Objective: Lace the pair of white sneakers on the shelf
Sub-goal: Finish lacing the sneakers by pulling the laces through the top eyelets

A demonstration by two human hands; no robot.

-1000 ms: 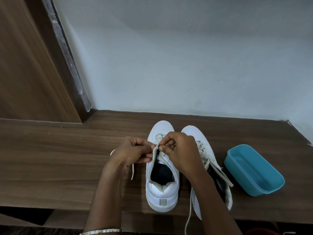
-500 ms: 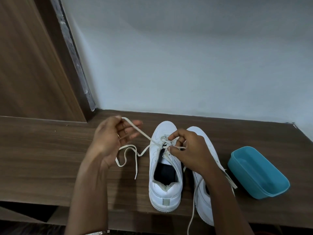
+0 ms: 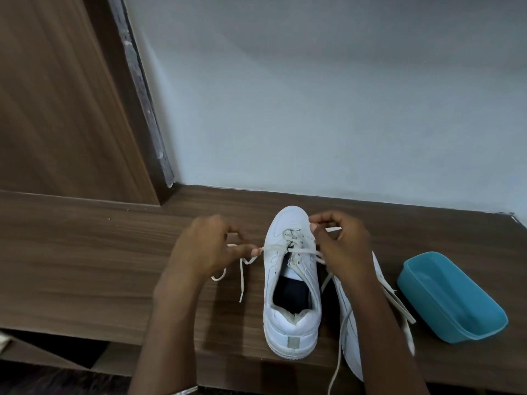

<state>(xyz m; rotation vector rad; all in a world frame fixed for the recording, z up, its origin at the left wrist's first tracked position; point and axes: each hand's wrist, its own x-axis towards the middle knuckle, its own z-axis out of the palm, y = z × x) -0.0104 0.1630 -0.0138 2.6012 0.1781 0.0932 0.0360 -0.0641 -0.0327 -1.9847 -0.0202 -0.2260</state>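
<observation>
Far left: upright brown wooden panel [image 3: 57, 109], meeting a pale wall [image 3: 313, 95] at the corner.
Below: dark wood-grain shelf [image 3: 85, 266], running the full width.
Left hand [image 3: 204, 246]: just left of the sneaker, fingers curled, thumb and forefinger clamped on one end of the lace [image 3: 273, 248]; stretched tight toward the eyelets, spare length trailing onto the shelf.
Centre: first white sneaker [image 3: 291, 323], upright on the shelf, heel at the front edge, toe to the wall; crossed through the upper eyelets only.
Right hand [image 3: 342, 246]: above the toe side, fingertips pinched on the other end of the same lace.
Second white sneaker [image 3: 350, 354]: touching the first, mostly hidden under the right forearm, own loose lace [image 3: 338, 366] hanging past the shelf edge.
Far right: empty blue tub [image 3: 427, 312], near the second sneaker.
</observation>
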